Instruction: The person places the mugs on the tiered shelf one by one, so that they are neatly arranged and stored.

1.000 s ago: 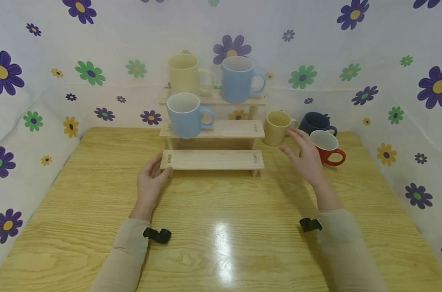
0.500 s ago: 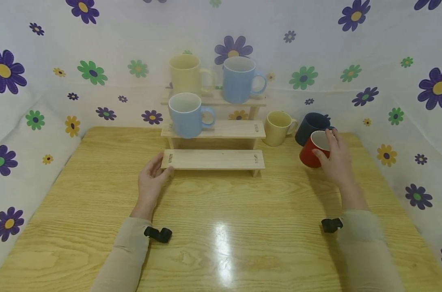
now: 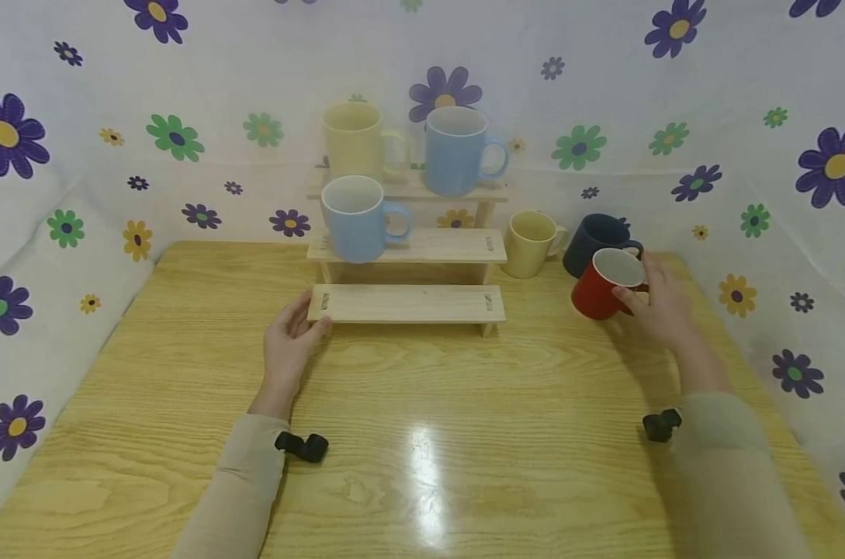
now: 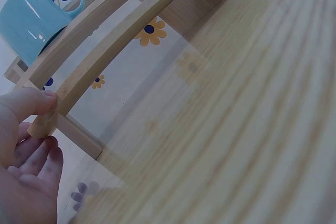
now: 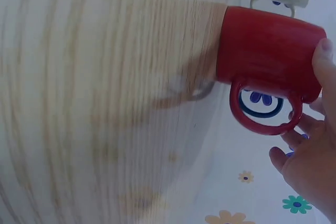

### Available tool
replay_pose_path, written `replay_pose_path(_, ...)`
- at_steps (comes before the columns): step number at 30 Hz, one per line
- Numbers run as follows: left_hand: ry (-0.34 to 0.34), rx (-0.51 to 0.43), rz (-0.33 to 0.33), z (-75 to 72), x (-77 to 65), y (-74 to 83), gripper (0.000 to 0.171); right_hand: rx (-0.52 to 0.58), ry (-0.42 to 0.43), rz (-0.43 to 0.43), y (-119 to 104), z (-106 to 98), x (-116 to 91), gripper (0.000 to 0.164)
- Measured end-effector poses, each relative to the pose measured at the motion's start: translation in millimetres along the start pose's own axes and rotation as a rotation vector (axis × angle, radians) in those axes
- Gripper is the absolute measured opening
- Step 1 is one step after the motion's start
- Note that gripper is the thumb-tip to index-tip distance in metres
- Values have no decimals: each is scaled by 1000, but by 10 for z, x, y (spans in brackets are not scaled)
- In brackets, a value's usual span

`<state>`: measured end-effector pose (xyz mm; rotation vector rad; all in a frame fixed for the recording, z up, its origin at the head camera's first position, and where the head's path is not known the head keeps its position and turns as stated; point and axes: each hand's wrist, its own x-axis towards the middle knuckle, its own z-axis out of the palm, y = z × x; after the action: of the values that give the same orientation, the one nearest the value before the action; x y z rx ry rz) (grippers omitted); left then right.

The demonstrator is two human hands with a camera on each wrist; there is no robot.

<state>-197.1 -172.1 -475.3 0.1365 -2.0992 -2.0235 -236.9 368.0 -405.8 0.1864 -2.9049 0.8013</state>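
Observation:
My left hand [image 3: 287,341] pinches the left end of the lowest board of a wooden tiered rack [image 3: 408,303], thumb at the front and fingers curled around the end. In the left wrist view, the thumb lies against the board's corner. My right hand [image 3: 666,303] is at the handle side of a red mug [image 3: 593,291] with a white inside. The right wrist view shows the thumb at the mug's rim and the other fingers loosely bent beside and behind its handle [image 5: 260,127]. The red mug stands upright on the table.
A navy mug [image 3: 590,242] stands behind the red one, with a yellow mug [image 3: 524,248] left of it by the rack. On the rack, a light blue mug [image 3: 355,229] is on the middle tier; a yellow mug [image 3: 352,144] and another blue mug [image 3: 454,159] are on top.
My right hand has moved right, from beside the yellow mug on the table, across the red mug to its handle side. My left hand keeps its hold on the rack.

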Motion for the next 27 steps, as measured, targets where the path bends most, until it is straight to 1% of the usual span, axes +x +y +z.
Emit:
replay_pose_path(9, -2, -13, -5, 2, -7, 11, 60, 30, -124, -27, 97, -56, 33, 74)
replay_pose_path(14, 1, -13, -11, 7, -19, 22, 60, 88, -161, -39, 117, -85, 32, 70)
replay_pose_path(16, 0, -17, -16, 7, -24, 25, 60, 100, -172, -24, 122, -91, 33, 71)
replay_pose_path(19, -3, -19, -23, 7, -28, 25, 59, 112, -172, -7, 126, -85, 20, 71)
replay_pose_path(22, -5, -17, -20, 6, -26, 19, 59, 154, -149, 2, 134, -58, 1, 69)
replay_pose_path(25, -2, -13, -14, 9, -22, 14, 59, 208, -92, 18, 147, -1, -23, 66)
replay_pose_path(27, 0, -15, -13, 13, -20, 14, 59, 223, -38, 48, 159, 43, -42, 66)
